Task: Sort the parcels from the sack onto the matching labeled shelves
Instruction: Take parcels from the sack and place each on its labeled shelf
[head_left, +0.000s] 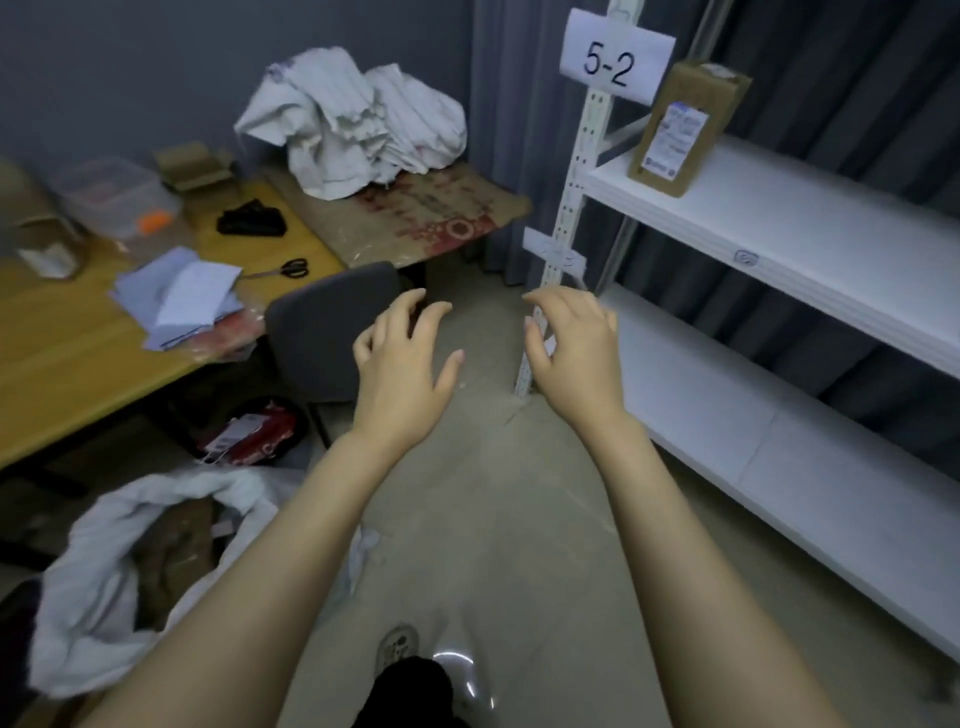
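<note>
Below the "5-2" sign on the shelf post, a smaller label is too blurred to read, and the print on the parcel right of the sign is too small to make out. Far below and left of the sign, brown parcels lie mostly hidden inside the white sack. The white shelves run off the right edge.

bare forearms, no sleeves, dark trousers, patterned shoe
</note>
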